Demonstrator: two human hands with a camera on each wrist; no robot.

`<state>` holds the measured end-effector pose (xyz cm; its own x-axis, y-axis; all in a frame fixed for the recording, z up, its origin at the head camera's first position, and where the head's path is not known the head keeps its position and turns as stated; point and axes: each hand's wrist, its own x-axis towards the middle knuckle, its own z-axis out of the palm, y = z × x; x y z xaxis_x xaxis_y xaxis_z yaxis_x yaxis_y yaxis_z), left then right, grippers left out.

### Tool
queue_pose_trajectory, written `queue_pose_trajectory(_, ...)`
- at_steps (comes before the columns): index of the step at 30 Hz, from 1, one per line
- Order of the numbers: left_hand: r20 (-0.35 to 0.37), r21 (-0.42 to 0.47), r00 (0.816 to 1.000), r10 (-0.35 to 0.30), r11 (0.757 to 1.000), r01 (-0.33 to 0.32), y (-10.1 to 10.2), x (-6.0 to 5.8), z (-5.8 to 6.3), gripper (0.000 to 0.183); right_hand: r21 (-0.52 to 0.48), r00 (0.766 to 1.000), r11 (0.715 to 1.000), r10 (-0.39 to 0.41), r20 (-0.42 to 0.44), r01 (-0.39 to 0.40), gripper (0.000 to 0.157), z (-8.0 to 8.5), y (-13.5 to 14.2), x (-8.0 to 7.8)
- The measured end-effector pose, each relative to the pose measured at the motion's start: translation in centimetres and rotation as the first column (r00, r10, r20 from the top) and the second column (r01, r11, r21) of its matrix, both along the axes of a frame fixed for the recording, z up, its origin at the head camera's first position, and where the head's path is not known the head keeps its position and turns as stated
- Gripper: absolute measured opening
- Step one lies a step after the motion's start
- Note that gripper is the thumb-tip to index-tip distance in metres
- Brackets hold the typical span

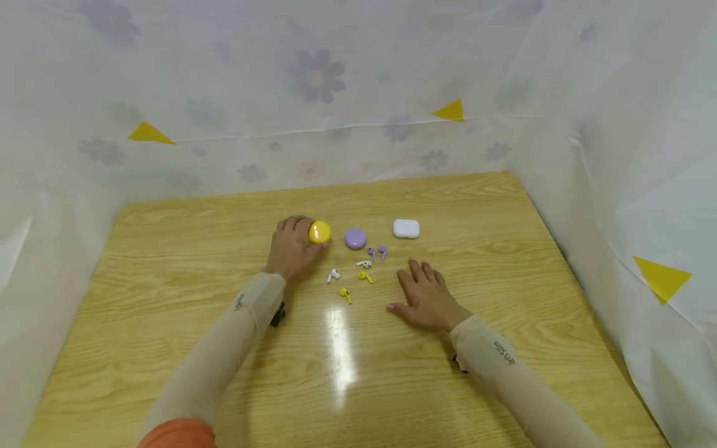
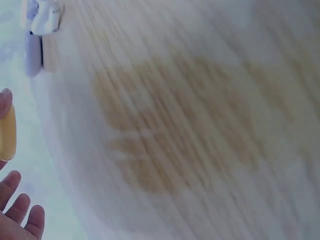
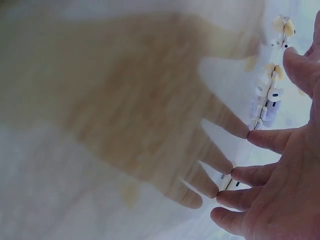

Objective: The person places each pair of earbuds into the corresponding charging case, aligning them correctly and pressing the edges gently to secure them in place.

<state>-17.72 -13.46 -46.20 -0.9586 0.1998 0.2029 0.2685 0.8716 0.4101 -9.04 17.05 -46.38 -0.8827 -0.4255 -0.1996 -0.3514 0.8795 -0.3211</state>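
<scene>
My left hand (image 1: 291, 249) pinches a round, glossy yellow earbud case (image 1: 320, 232) between thumb and fingers. The same case (image 2: 7, 134) shows at the edge of the left wrist view, with the other fingers spread below it. Just right of it lies a round purple case (image 1: 355, 239). With fingers spread, my right hand (image 1: 430, 300) rests its fingertips on the table, holding nothing. Between the hands lie two yellow earbuds, one nearer (image 1: 345, 295) and one farther (image 1: 365, 277), a left white earbud (image 1: 333, 275), a right white earbud (image 1: 365, 264) and a pair of purple earbuds (image 1: 383, 251).
A white rounded case (image 1: 406, 228) stands beyond my right hand, right of the purple case. The wooden table (image 1: 168, 298) has a bright glare streak in front of the earbuds. Pale floral sheeting (image 1: 347, 149) with yellow triangles closes off the back and sides.
</scene>
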Motion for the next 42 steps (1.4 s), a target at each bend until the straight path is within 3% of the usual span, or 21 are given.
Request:
queue_pose_trajectory(5, -0.094, 0.013, 0.994, -0.050, 0.999, 0.052, 0.1, 1.1, 0.8, 0.057, -0.006, 1.000, 1.000, -0.001, 0.003, 0.001, 0.077, -0.1, 0.0, -0.1)
queue_pose_trajectory(10, -0.197, 0.047, 0.976, -0.095, 0.993, 0.106, 0.3, 2.4, 1.7, 0.058, -0.009, 1.000, 1.000, -0.003, 0.009, 0.003, 0.077, 0.0, 0.0, -0.2)
queue_pose_trajectory(17, -0.320, 0.082, 0.937, -0.140, 0.981, 0.174, 0.3, 4.3, 3.1, 0.059, -0.009, 1.000, 1.000, -0.001, -0.001, 0.001, 0.076, 0.1, 0.0, -0.1)
queue_pose_trajectory(24, -0.408, 0.050, 0.897, -0.171, 0.977, 0.209, 0.4, 6.2, 3.9, 0.061, -0.002, 1.000, 1.000, 0.005, 0.001, -0.005, 0.075, 0.3, 0.0, -0.2)
queue_pose_trajectory(29, -0.453, 0.056, 0.875, -0.170, 0.974, 0.219, 0.8, 7.4, 3.7, 0.063, -0.004, 1.000, 1.000, 0.012, -0.010, -0.012, 0.070, 0.5, -0.2, -0.4)
queue_pose_trajectory(35, -0.522, 0.012, 0.831, -0.193, 0.972, 0.233, 1.1, 8.7, 2.5, 0.062, -0.035, 0.990, 0.999, 0.030, -0.137, -0.035, 0.065, 1.5, -1.1, -0.9)
queue_pose_trajectory(39, -0.550, -0.014, 0.807, -0.217, 0.968, 0.251, 1.4, 9.2, 1.3, 0.062, -0.105, 0.970, 0.989, 0.081, -0.229, -0.107, 0.061, 2.7, -2.2, -1.1)
queue_pose_trajectory(42, -0.561, -0.028, 0.794, -0.234, 0.964, 0.265, 1.7, 9.5, 0.5, 0.059, -0.174, 0.943, 0.964, 0.144, -0.299, -0.202, 0.055, 3.5, -3.3, -1.1)
